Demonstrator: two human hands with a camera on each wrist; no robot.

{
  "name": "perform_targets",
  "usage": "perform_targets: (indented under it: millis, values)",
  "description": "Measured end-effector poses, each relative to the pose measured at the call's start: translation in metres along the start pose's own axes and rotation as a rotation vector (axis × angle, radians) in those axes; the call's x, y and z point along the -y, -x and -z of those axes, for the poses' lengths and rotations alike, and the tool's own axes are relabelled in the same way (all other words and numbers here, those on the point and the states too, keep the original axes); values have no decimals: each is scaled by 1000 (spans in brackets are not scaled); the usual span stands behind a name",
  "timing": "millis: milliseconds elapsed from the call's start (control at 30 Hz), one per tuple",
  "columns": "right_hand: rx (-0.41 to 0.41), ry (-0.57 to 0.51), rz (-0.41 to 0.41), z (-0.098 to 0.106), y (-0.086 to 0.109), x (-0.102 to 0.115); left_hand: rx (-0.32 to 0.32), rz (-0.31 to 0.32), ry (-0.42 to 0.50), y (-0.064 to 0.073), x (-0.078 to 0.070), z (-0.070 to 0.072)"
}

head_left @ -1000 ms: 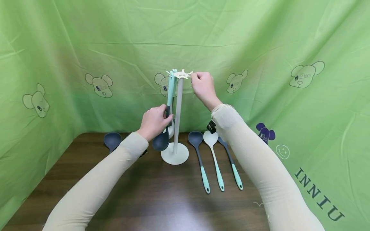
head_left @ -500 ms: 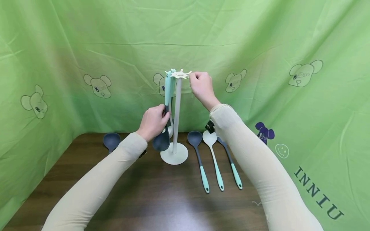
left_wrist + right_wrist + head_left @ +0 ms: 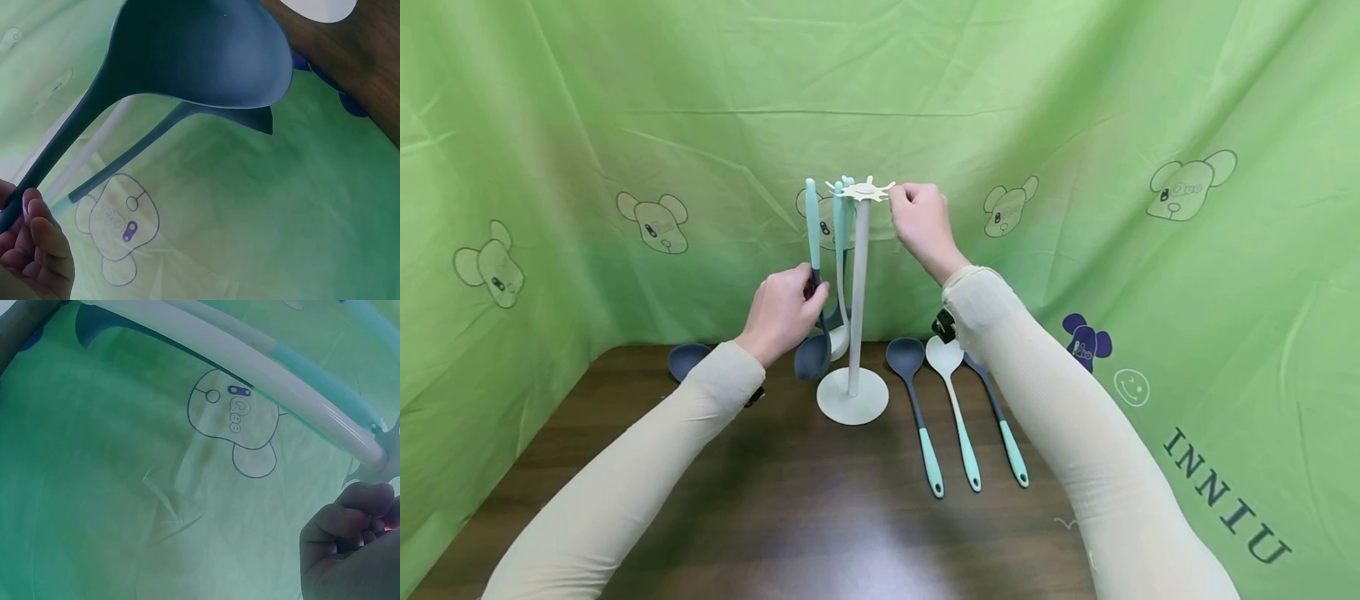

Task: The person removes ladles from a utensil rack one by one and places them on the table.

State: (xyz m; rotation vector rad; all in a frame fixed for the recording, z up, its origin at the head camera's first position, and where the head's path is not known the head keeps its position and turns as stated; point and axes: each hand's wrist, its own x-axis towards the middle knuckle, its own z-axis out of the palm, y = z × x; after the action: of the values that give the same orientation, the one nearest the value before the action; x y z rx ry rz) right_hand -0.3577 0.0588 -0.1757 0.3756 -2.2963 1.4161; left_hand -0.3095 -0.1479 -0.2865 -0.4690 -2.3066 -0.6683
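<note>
My left hand [image 3: 784, 310] grips a ladle [image 3: 812, 358] by its dark neck. The ladle is upright with its mint handle pointing up, a little left of the white utensil stand [image 3: 860, 292]. Its deep dark bowl [image 3: 206, 56] fills the top of the left wrist view. My right hand [image 3: 922, 225] pinches a prong at the right of the stand's spoked top. On the stand's left side hang a white-headed utensil [image 3: 839, 343] and, behind it, a dark one [image 3: 137, 147], both with mint handles. The right wrist view shows my curled fingers [image 3: 362, 500] at the spoked top.
Right of the stand, a dark ladle [image 3: 906, 358], a white spoon [image 3: 945, 354] and a partly hidden dark utensil [image 3: 1000, 408] lie on the brown table [image 3: 820, 517]. Another dark ladle [image 3: 688, 360] lies behind my left forearm. A green printed cloth [image 3: 737, 100] encloses the back and sides.
The ladle in my left hand has moved left, its handle top coming away from the stand's prongs. My right hand keeps its hold on the stand.
</note>
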Motion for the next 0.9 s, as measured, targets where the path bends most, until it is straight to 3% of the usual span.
perform_targets:
  millis: [400,900]
  values:
    - [-5,17,-3,-1,0,2,36,-5,-84,19,15,20]
    - [-17,35,3,0,0,1,158,16,-142,45,65,21]
